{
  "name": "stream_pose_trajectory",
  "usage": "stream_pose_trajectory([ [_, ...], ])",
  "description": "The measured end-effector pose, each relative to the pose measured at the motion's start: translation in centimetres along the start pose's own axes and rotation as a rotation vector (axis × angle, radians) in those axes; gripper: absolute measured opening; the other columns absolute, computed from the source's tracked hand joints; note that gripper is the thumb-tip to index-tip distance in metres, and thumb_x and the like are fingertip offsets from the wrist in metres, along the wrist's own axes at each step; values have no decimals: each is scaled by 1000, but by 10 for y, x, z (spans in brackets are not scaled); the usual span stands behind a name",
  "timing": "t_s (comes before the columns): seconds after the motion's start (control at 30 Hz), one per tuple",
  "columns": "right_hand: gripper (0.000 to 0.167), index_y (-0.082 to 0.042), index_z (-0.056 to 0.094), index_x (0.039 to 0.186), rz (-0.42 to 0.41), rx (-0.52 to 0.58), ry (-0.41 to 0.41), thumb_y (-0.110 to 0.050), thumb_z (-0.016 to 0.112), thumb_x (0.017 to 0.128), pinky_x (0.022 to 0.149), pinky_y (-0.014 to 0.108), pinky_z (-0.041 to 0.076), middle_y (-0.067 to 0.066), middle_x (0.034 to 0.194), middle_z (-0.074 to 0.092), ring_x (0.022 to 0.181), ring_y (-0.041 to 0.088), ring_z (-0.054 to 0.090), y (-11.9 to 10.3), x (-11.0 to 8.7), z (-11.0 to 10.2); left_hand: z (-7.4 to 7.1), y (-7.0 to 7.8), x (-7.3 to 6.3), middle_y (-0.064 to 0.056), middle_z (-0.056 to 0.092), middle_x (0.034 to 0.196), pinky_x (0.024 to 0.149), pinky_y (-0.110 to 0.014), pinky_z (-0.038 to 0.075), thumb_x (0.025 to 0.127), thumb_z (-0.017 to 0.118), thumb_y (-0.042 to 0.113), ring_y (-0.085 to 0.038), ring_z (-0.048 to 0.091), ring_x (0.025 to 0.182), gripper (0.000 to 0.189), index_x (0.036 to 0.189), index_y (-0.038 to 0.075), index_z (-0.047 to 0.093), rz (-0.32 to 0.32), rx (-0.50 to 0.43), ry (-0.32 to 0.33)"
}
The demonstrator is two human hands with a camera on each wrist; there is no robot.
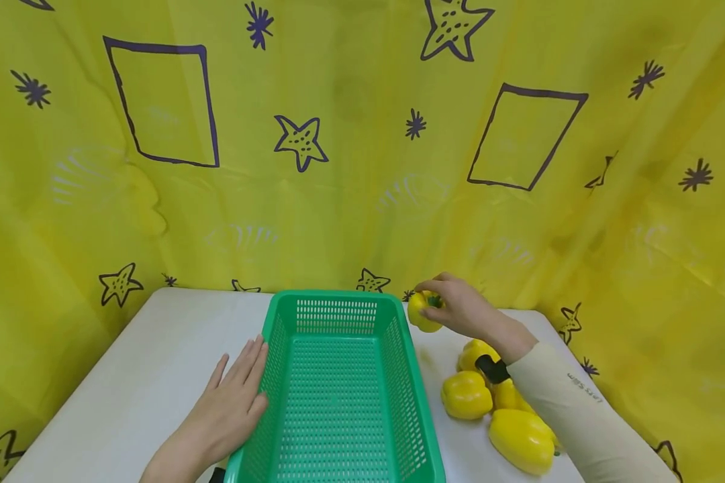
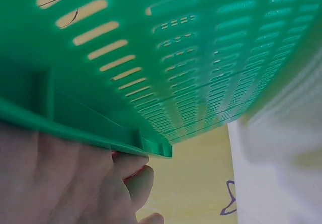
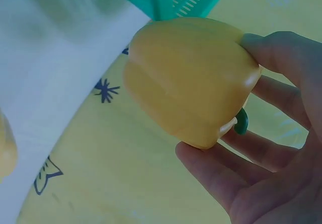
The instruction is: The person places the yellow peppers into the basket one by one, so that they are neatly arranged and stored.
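Yellow peppers [image 1: 466, 397] lie near right on the white worktop [image 1: 121, 382]. The left hand [image 1: 232, 406] — fingers straight — rests on the left rim of the green basket [image 1: 332, 416]. Farther off, the right hand [image 1: 462, 308] grips another pepper [image 1: 420, 312] beside its far right corner.

"What colour was the basket [image 1: 332, 396]?"
"Green, on a white desk [image 1: 139, 369]. The peppers [image 1: 466, 396] towards its right edge were glossy yellow."
"And the curtain [image 1: 338, 208] beyond the far edge?"
"Yellow too, with dark purple starfish [image 1: 301, 141]."
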State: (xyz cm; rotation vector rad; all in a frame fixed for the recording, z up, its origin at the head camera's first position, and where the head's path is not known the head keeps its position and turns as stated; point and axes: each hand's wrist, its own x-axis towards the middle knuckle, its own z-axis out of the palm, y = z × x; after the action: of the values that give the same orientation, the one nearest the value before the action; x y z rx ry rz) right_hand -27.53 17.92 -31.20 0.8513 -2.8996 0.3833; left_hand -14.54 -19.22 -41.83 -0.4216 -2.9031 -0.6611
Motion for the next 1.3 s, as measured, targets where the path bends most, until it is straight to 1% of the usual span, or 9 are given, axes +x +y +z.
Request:
stream_pose_trajectory([
  [0.27,40,-5,65,127,-33,17,1,-19,71,90,81,40,56,20,121,64,96,27,62,-17,9,-5,-1,1,-2,-10,19,166,120,-58,11,98,44,20,-33,18,153,64,156,2,24,-2,25,16],
  [0.5,38,-8,66,127,-66,34,-15,-19,69,90,84,40,56,18,122,64,101,27,62,-33,19,5,1,2,-2,-12,20,166,119,-60,13,99,45,20,-35,19,153,63,156,1,25,-4,20,23],
  [0.57,39,-7,66,127,-70,39,-20,-19,69,90,85,40,56,18,123,64,102,27,62,-36,20,8,2,2,-2,-12,20,166,122,-56,5,100,45,21,-34,19,153,63,156,1,24,-4,10,26],
  [0.63,39,-8,66,127,-74,39,-21,-18,69,90,86,40,56,17,123,64,102,27,62,-38,22,10,3,3,-1,-12,20,166,125,-43,-10,100,45,22,-34,19,153,63,156,1,24,-1,12,31],
  [0.73,39,-9,66,127,-81,39,-18,-18,69,90,86,41,55,16,122,64,102,26,62,-41,24,13,4,3,-1,-11,20,166,115,-20,-24,101,45,22,-34,19,153,63,157,2,23,4,16,38],
  [0.8,38,-10,66,126,-91,33,-13,-18,70,89,86,41,55,16,120,64,101,26,62,-44,27,15,4,3,-1,-12,20,166,117,-23,-24,101,45,22,-34,20,153,63,156,1,24,7,23,41],
  [0.83,38,-9,66,126,-94,33,-11,-18,70,89,86,41,54,16,120,65,101,27,62,-45,28,17,4,3,-1,-11,20,166,121,-30,-20,101,45,22,-34,20,153,63,156,1,24,8,22,41],
  [1.0,37,-9,68,124,-105,40,-9,-18,71,88,88,42,54,15,120,66,105,27,61,-50,34,26,2,4,-1,-11,19,166,121,-57,9,101,45,23,-34,19,153,63,156,1,24,2,5,28],
  [1.3,36,-9,68,124,-91,91,-61,-17,70,89,80,34,53,12,118,64,97,21,59,-63,43,48,1,4,0,-11,20,166,119,-60,12,101,45,23,-34,20,153,63,156,2,24,-11,17,20],
])
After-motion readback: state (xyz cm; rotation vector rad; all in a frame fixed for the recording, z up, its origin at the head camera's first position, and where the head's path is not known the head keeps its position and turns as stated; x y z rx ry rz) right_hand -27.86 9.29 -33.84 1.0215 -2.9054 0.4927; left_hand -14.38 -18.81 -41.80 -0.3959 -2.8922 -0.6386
